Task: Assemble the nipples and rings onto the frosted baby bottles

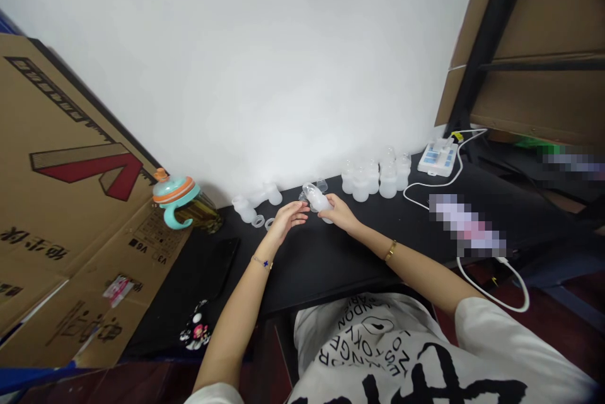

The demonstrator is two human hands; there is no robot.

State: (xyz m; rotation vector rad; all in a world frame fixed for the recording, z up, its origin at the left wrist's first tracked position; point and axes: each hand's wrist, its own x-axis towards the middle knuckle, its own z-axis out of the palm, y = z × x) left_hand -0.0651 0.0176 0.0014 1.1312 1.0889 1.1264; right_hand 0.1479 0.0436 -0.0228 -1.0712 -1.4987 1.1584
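My right hand is closed around a small translucent white baby bottle. The bottle is tilted, and its clear domed cap points up and left. My left hand is just left of the cap, its fingers slightly apart, and I see nothing held in it. Behind the bottle are clear caps, one of them a clear cap near the wall, others partly hidden by my hands. To the left lie white bottle bodies, including a bottle body and another bottle body, with a white ring in front.
Several capped bottles stand together at the right by the wall. Further right are a white power strip and a white cable. A teal-handled jug stands left, beside a large cardboard box. A dark phone-like slab lies on the black table.
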